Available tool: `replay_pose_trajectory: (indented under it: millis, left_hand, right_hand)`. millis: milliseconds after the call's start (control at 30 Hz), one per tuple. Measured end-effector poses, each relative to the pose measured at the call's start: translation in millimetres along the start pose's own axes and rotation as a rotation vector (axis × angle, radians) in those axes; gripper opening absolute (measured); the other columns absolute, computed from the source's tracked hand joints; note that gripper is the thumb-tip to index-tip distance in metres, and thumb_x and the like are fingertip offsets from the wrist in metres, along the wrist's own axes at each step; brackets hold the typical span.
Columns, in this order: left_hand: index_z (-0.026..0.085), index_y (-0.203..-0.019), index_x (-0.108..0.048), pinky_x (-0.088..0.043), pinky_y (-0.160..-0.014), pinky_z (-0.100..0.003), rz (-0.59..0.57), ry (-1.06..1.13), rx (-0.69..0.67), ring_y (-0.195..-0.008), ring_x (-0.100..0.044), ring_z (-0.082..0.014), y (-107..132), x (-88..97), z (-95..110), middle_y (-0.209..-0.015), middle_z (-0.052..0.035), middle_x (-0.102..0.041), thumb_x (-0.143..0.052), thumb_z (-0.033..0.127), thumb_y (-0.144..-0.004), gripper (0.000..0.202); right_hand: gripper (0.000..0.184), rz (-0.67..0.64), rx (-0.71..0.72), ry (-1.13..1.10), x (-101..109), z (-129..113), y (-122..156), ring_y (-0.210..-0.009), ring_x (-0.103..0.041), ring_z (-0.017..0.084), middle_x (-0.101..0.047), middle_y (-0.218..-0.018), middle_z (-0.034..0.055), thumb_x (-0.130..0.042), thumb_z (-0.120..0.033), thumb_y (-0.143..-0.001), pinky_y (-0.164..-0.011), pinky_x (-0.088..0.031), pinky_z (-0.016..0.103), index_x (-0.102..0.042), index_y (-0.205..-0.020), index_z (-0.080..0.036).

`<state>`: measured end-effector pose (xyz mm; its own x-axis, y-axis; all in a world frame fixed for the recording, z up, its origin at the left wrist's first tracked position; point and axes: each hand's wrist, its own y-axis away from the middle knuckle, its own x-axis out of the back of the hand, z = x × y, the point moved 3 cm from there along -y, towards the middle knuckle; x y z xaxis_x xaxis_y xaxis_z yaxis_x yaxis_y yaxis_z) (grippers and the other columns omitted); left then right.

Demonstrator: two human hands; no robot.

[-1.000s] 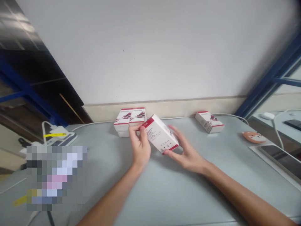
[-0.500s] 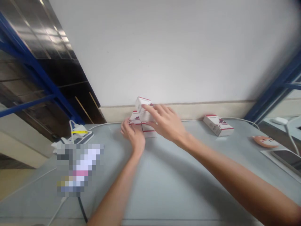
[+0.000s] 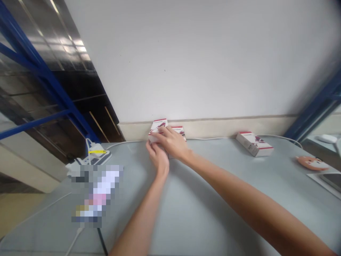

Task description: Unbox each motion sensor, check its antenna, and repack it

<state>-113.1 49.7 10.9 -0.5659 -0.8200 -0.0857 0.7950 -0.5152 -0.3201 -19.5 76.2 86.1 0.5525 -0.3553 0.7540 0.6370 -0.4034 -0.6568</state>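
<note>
A small white cardboard box with a red edge and dark printing sits at the table's back, on top of what lies under it, near the wall. My right hand lies over this box with its fingers closed on the front and right side. My left hand is curled against the near left corner, fingers touching the box and the stack's side. Just right of it is a second, matching box, partly covered by my right hand. The lower part of the stack is hidden behind both hands.
Another matching box lies apart at the back right. Beyond it are an orange animal-face object and a dark phone-like slab. A power strip with plugs and a blurred-out item occupy the left. A cable runs along the wall.
The box in my right hand has come down and left onto the left side of the stack, uncovering the right-hand box. My left hand has closed in nearer. The view has shifted slightly.
</note>
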Motion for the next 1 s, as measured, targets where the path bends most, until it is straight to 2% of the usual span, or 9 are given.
replay_pose_trajectory:
  millis: [200,300,367,433,533,600,633,800,1000]
  left_hand:
    - [0.025,-0.140,-0.053,-0.059,-0.088,-0.043,-0.050,-0.011,0.034,-0.105,-0.075,-0.0298,3.1,-0.7,4.3,-0.118,-0.0153,-0.076,-0.041,0.051,-0.106,0.044]
    - [0.024,-0.140,-0.053,-0.058,-0.096,-0.042,-0.062,-0.001,0.016,-0.116,-0.073,-0.0292,-1.0,-0.8,2.1,-0.127,-0.0165,-0.073,-0.037,0.055,-0.107,0.049]
    - [0.022,-0.137,-0.056,-0.055,-0.105,-0.042,-0.072,-0.002,0.002,-0.127,-0.068,-0.0286,-5.7,-1.1,0.0,-0.134,-0.0173,-0.070,-0.031,0.056,-0.108,0.052]
    - [0.019,-0.136,-0.058,-0.049,-0.115,-0.043,-0.084,-0.012,-0.007,-0.138,-0.061,-0.0285,-10.2,-0.9,-1.5,-0.142,-0.0184,-0.066,-0.027,0.056,-0.109,0.055]
    - [0.018,-0.140,-0.055,-0.042,-0.121,-0.042,-0.118,-0.030,-0.024,-0.146,-0.054,-0.0283,-12.3,0.5,-0.6,-0.151,-0.0177,-0.061,-0.030,0.059,-0.108,0.058]
    - [0.021,-0.142,-0.054,-0.044,-0.120,-0.040,-0.164,-0.036,-0.051,-0.141,-0.058,-0.0273,-9.8,1.7,2.8,-0.148,-0.0148,-0.063,-0.035,0.061,-0.107,0.057]
    - [0.023,-0.142,-0.053,-0.046,-0.118,-0.039,-0.194,-0.039,-0.068,-0.138,-0.062,-0.0268,-7.9,2.2,4.9,-0.146,-0.0133,-0.065,-0.040,0.062,-0.105,0.055]
    - [0.024,-0.138,-0.051,-0.051,-0.112,-0.040,-0.294,-0.081,-0.115,-0.127,-0.068,-0.0278,-4.8,4.7,11.4,-0.139,-0.0124,-0.069,-0.067,0.057,-0.094,0.057]
    - [0.023,-0.130,-0.053,-0.052,-0.110,-0.046,-0.290,-0.135,-0.138,-0.122,-0.070,-0.0304,-18.3,8.7,8.5,-0.132,-0.0134,-0.071,-0.069,0.055,-0.091,0.053]
  right_hand:
    - [0.037,0.014,-0.116,-0.089,-3.9,1.9,3.6,-0.115,-0.057,0.028,-0.060,-0.127,0.0139,-0.050,-0.028,-0.109,-0.086,-0.053,0.038,-0.064,-0.143,-0.027]
    - [0.037,0.059,-0.121,-0.179,1.1,3.7,8.3,-0.115,-0.060,0.027,-0.059,-0.135,0.0126,-0.056,-0.031,-0.106,-0.092,-0.053,0.040,-0.063,-0.143,-0.028]
    - [0.040,0.161,-0.158,-0.239,8.9,7.8,18.1,-0.116,-0.061,0.027,-0.058,-0.140,0.0128,-0.059,-0.034,-0.104,-0.099,-0.052,0.043,-0.062,-0.144,-0.028]
    - [0.040,0.314,-0.284,-0.288,16.7,15.3,34.7,-0.123,-0.059,0.028,-0.056,-0.142,0.0138,-0.055,-0.035,-0.105,-0.107,-0.048,0.047,-0.060,-0.144,-0.027]
    - [0.044,0.470,-0.591,-0.440,15.6,29.4,65.9,-0.134,-0.053,0.029,-0.050,-0.146,0.0159,-0.049,-0.035,-0.106,-0.115,-0.044,0.051,-0.051,-0.149,-0.025]
    - [0.047,0.442,-0.722,-0.583,5.2,35.2,81.8,-0.136,-0.053,0.029,-0.050,-0.147,0.0168,-0.047,-0.040,-0.106,-0.115,-0.046,0.052,-0.046,-0.151,-0.023]
    - [0.046,0.407,-0.734,-0.635,-0.4,36.2,86.7,-0.136,-0.054,0.028,-0.051,-0.147,0.0164,-0.046,-0.041,-0.106,-0.113,-0.048,0.051,-0.048,-0.149,-0.023]
    - [0.044,0.292,-0.628,-0.694,-14.1,34.1,92.3,-0.141,-0.053,0.025,-0.049,-0.155,0.0118,-0.051,-0.035,-0.102,-0.114,-0.051,0.043,-0.056,-0.145,-0.026]
    - [0.061,0.180,-0.541,-0.642,-17.9,30.9,90.6,-0.149,-0.046,0.028,-0.040,-0.165,0.0120,-0.052,-0.022,-0.095,-0.115,-0.051,0.048,-0.047,-0.155,-0.027]
